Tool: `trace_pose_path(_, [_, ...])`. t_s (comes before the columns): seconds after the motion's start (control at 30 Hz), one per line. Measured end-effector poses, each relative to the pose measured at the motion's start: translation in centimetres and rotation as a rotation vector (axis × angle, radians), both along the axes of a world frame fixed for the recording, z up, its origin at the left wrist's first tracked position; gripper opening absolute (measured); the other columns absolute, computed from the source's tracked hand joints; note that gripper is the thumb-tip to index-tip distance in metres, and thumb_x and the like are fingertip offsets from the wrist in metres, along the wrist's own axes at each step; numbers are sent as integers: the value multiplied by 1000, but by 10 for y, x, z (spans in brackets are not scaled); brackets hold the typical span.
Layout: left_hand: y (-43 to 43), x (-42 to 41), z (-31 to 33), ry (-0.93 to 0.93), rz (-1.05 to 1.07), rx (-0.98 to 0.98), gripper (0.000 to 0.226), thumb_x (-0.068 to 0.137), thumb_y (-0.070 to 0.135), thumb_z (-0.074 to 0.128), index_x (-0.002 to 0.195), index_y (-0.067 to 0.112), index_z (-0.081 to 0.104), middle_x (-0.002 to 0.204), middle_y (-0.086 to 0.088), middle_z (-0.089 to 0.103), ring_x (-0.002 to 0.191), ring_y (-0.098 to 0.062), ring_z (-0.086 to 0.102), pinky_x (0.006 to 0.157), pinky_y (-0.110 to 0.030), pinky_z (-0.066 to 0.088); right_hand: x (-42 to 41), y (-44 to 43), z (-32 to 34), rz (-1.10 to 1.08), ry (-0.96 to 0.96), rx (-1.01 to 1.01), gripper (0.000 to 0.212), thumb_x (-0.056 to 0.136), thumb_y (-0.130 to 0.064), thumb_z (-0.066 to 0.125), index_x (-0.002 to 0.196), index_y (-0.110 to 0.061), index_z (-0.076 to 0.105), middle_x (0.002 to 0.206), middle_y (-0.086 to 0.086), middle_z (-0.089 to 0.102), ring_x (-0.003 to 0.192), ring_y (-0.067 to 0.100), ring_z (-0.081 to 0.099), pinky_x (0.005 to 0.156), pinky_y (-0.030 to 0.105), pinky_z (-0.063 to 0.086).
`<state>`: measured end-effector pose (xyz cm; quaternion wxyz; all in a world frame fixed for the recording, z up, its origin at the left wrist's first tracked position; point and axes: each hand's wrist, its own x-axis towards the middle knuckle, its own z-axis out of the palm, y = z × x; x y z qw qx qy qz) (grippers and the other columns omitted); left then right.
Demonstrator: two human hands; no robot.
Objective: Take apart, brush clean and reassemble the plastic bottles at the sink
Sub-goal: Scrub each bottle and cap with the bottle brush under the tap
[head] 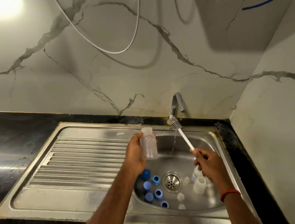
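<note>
While the tap runs, left hand grip clamps 1 bottle left of it; right hand grip clamps the brush under it.

Left grip: wrapped round bottle, forearm entering from 7 o'clock.
Right grip: clasping brush, forearm entering from 5 o'clock.

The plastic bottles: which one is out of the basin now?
The clear capless bottle that the left hand grips upright; the other bottles sit in the sink.
</note>
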<state>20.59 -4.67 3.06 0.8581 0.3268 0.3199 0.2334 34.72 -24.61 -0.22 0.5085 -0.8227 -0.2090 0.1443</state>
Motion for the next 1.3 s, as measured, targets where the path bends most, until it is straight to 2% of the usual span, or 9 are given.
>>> trace_pose_path(0.17, [-6,9,-10,10,36,47,29,101,37,54,127,28,64,119,-14,69,96,-27,65,66,-37,57,-31,8,28,215,-133,64,17,96,-24,64,93,-39,71,64,1,66,53,5,56,51,18,46])
trace_pose_path(0.37, [3,16,-6,66,151,-44,43,86,46,73,118,16,70,106,-11,73,98,-27,68,70,-40,55,-46,12,22,397,-446,-54,21,99,-32,58,114,-26,72,68,-5,64,62,12,61,59,31,53])
trace_pose_path(0.53, [3,15,-7,31,192,-29,35,96,44,61,117,17,68,103,-12,71,90,-25,67,66,-37,53,-49,-3,12,356,-473,-21,23,97,-35,56,108,-25,74,64,-8,61,59,10,59,55,31,51])
trace_pose_path(0.63, [-6,20,-11,86,171,65,41,98,52,55,117,17,67,106,-16,71,91,-28,66,67,-37,54,-43,18,20,272,-570,-58,28,100,-34,54,117,-21,70,61,-12,53,55,7,55,49,19,43])
trace_pose_path(0.77, [2,18,-7,60,184,40,44,98,49,56,122,14,65,108,-17,71,87,-28,67,62,-36,56,-42,18,24,285,-566,-62,26,100,-33,54,117,-23,70,58,-14,49,54,6,54,48,17,41])
trace_pose_path(0.9, [13,9,-6,8,203,-29,41,95,41,65,122,10,67,104,-14,73,91,-29,69,77,-45,59,-41,-18,11,394,-452,1,24,96,-42,53,113,-34,68,61,-6,58,54,14,56,52,35,49])
trace_pose_path(1.03, [-3,11,-3,-76,41,-26,59,88,55,68,123,9,60,92,-14,71,73,-23,69,56,-34,57,-38,-2,19,316,-516,-3,17,99,-30,56,105,-29,72,55,-11,51,52,8,54,48,17,40])
trace_pose_path(1.13, [-3,16,0,-135,-30,27,65,86,56,68,124,5,56,88,-14,68,69,-22,65,54,-32,56,-38,20,30,246,-507,9,24,99,-25,58,118,-18,71,60,-10,59,51,8,55,47,21,44])
trace_pose_path(1.3, [23,9,-3,-203,61,-128,50,88,50,69,122,12,65,106,-12,68,92,-25,66,75,-42,57,-50,-1,21,411,-437,33,18,98,-26,59,108,-22,73,61,-4,58,54,11,56,50,27,47])
